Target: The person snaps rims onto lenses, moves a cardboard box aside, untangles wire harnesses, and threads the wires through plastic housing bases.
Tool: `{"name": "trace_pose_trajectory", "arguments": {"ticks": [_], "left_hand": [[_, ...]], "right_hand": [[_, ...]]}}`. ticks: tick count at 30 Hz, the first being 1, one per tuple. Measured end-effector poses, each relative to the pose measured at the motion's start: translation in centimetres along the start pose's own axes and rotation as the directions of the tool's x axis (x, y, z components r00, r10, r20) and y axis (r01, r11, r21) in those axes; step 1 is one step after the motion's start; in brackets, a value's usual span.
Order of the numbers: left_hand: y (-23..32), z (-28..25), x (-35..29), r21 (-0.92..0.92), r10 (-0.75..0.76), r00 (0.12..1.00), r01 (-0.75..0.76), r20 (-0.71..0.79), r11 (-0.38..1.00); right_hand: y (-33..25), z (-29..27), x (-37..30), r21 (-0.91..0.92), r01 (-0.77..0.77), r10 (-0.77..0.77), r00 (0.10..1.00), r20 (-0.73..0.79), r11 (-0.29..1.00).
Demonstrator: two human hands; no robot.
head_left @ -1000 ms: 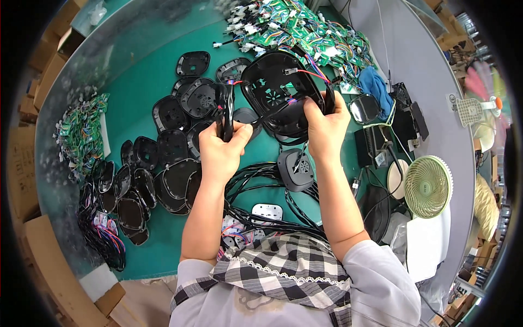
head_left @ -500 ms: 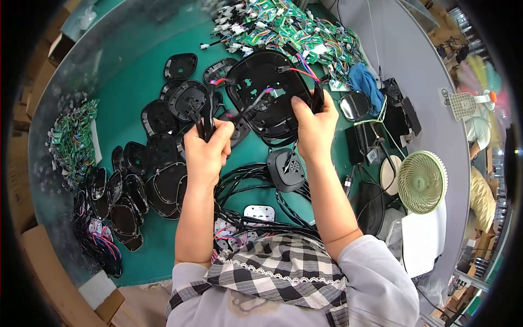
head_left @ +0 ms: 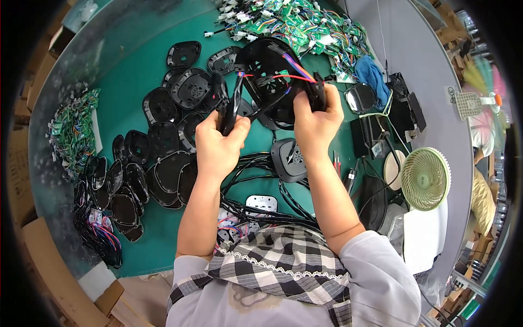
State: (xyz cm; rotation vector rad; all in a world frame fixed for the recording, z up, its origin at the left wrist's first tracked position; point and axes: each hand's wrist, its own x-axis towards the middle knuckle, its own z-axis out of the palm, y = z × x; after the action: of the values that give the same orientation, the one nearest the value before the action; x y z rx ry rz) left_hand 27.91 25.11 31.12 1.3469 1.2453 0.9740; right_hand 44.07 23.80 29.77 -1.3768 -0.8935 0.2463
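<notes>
My left hand (head_left: 220,141) is closed around a bundle of black-sleeved cable (head_left: 231,109) whose end stands up above the fist. Facing it, my right hand (head_left: 320,122) is closed, thumb bent inward, on a black cable (head_left: 316,95) at the right edge of a rounded black plastic housing (head_left: 259,60). Whether it also grips the housing's rim I cannot tell. Red wire (head_left: 278,76) and blue-purple wires (head_left: 297,66) cross the housing's inner face between my hands. Below, a grey-black cover with a round vent grille (head_left: 289,161) lies on the green table.
Several black shells (head_left: 163,139) lie to the left. Green circuit boards with wires are heaped at the back (head_left: 294,24) and far left (head_left: 73,131). A green fan (head_left: 426,179), a blue cloth (head_left: 372,76) and a black box (head_left: 364,136) stand right. Black cables (head_left: 256,210) lie before me.
My left hand has moved right, closer to my right hand, with its cable. The housing looks narrower and more tilted, and the red wire now stretches across it between my hands.
</notes>
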Motion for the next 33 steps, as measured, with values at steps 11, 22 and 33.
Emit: {"name": "trace_pose_trajectory", "arguments": {"ticks": [11,22,33], "left_hand": [[-1.7,-1.2,1.9,-0.395,-0.188,0.955,0.267,0.227,0.879],[-1.6,0.6,-0.1,-0.023,0.067,0.998,-0.067,0.017,0.997],[-1.2,1.5,-0.1,-0.491,0.074,0.982,-0.153,-0.176,0.858]], "right_hand": [[0.8,-1.3,-0.6,-0.027,0.039,-0.038,0.999,0.022,0.999],[0.3,-1.0,-2.4,-0.123,0.096,-0.103,0.993,-0.049,0.988],[-1.3,0.7,-1.7,0.135,-0.102,0.102,0.995,0.004,0.986]]}}
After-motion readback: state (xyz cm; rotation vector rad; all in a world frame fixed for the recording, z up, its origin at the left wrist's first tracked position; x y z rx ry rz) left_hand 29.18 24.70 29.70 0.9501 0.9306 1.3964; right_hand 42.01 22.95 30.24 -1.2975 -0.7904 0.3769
